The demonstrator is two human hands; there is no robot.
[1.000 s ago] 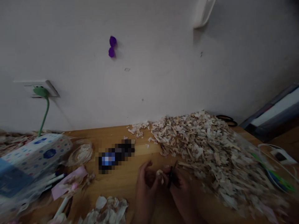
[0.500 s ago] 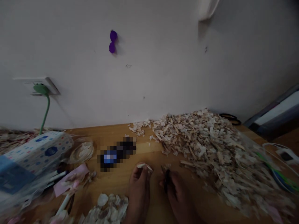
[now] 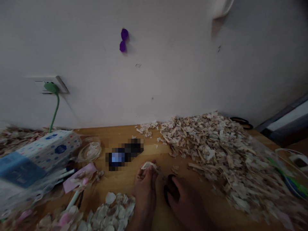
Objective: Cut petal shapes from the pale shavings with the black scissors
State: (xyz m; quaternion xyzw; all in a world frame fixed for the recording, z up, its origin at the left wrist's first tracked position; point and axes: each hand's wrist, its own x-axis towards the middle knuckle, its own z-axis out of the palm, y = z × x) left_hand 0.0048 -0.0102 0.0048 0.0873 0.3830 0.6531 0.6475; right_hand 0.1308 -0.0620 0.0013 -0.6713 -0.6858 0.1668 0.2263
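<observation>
Above the wooden table, my left hand (image 3: 145,184) is closed with its fingertips pinching a thin, pale, dried flake (image 3: 148,165). My right hand (image 3: 184,195) is close by on the right, with its fingers through the black handle loops of a pair of scissors (image 3: 166,193). The loops are spread apart, and the blades point toward the flake but are too dark and blurred to make out. A small scrap (image 3: 175,169) lies on the table just beyond the scissors. Left of my left wrist is a pile of pale, roundish flakes (image 3: 115,211).
A large heap of dry shreds (image 3: 209,147) covers the right side. A pixelated dark object (image 3: 125,155) lies ahead. At left are a tissue pack (image 3: 62,142), pink paper (image 3: 80,178), a clear ring-shaped item (image 3: 90,150) and a green plug (image 3: 51,86). Black loops (image 3: 242,122) lie by the wall.
The scissors' handles have spread apart in my right hand. My left hand has turned the flake slightly and raised it a little. The whole view has shifted, so the scene sits further right.
</observation>
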